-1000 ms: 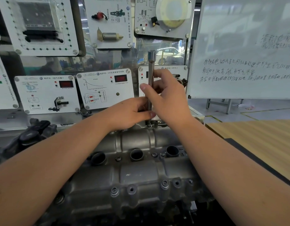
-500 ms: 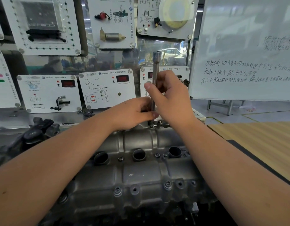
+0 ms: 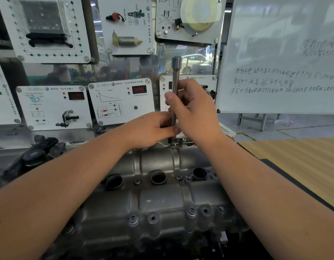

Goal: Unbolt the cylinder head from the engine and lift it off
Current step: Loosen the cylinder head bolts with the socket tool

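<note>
Both the left hand [image 3: 153, 128] and right hand [image 3: 192, 109] gripped an upright socket tool [image 3: 175, 91] seated at the far edge of the cylinder head [image 3: 162, 203], which sat on the engine with near-edge bolts [image 3: 191, 211] apparently undone yet.

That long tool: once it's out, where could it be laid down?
Bare wooden bench top right of the engine, past the right hand. Crowded: the engine top with ports and bolts, the left side with black parts, both hands round the tool.
</note>
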Motion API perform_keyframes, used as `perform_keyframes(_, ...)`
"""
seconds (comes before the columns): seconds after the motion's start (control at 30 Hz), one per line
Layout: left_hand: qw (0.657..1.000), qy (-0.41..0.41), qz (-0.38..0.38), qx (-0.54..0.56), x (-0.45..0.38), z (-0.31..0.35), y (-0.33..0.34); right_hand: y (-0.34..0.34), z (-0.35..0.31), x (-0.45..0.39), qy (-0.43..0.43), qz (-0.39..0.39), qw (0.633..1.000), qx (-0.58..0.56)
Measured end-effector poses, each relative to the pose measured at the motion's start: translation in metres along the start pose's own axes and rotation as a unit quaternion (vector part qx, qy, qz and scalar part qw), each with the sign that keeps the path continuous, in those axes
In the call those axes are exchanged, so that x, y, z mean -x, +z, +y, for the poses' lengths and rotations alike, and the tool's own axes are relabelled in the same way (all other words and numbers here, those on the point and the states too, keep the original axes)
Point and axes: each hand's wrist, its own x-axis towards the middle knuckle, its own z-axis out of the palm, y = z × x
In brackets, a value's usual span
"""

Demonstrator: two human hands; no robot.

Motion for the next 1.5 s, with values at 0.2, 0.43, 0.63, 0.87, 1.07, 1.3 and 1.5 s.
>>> perform_keyframes(0.2, 1.0, -0.016, -0.001, 0.015, 0.0028, -0.0016, -0.0022, -0.0017, 0.0016, -0.0008, -0.016, -0.03, 0.999, 0.019)
perform_keyframes(0.43, 1.0, -0.019, 0.007, 0.021, 0.0015, -0.0008, -0.001, -0.0016, 0.0033, -0.0032, -0.03, -0.004, 0.998, 0.047)
perform_keyframes(0.63, 0.998, -0.024, 0.012, 0.05, 0.0036, -0.0046, -0.003, -0.0019, 0.0059, -0.0003, 0.012, -0.017, 1.0, -0.002)
perform_keyframes(0.87, 0.999, -0.013, -0.002, 0.033, 0.0033, 0.0012, -0.0025, -0.0006, 0.0041, 0.0004, -0.031, -0.01, 0.999, 0.015)
perform_keyframes(1.07, 0.999, -0.023, 0.005, 0.049, 0.0019, -0.0083, -0.0028, -0.0028, 0.006, -0.0008, -0.017, -0.035, 0.999, 0.011)
perform_keyframes(1.3, 1.0, -0.006, 0.0, 0.015, 0.0016, -0.0028, -0.0036, 0.0011, 0.0047, 0.0012, -0.033, -0.012, 0.999, -0.003)
perform_keyframes(1.5, 1.0, -0.011, -0.012, 0.004, 0.0031, -0.0017, -0.005, 0.001, 0.0076, -0.0016, -0.029, 0.003, 0.999, 0.045)
